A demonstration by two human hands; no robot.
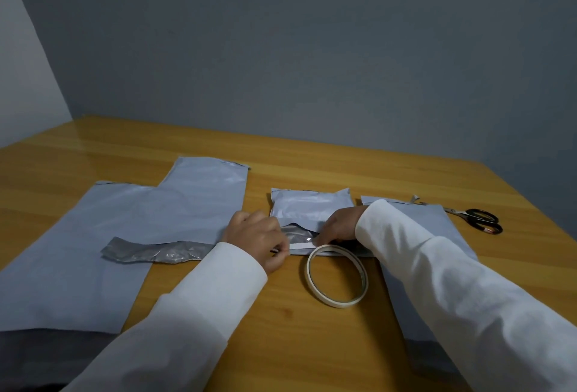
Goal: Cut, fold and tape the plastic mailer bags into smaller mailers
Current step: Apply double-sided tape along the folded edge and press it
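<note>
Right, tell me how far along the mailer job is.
Done: one bag has been cut, judging by the cut-off strip lying on the big bags and the scissors set aside. In hand: both hands, left and right, work a white tape strip along the near edge of the small mailer; the tape roll lies beside it. Left: finishing that seam, then the uncut big bags.

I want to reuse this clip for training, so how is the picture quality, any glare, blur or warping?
Head view: dim, cool lighting; soft glare on the small mailer and the far table; wide-angle bowing at the table edges; slight softness throughout, though both hands stay readable.
</note>
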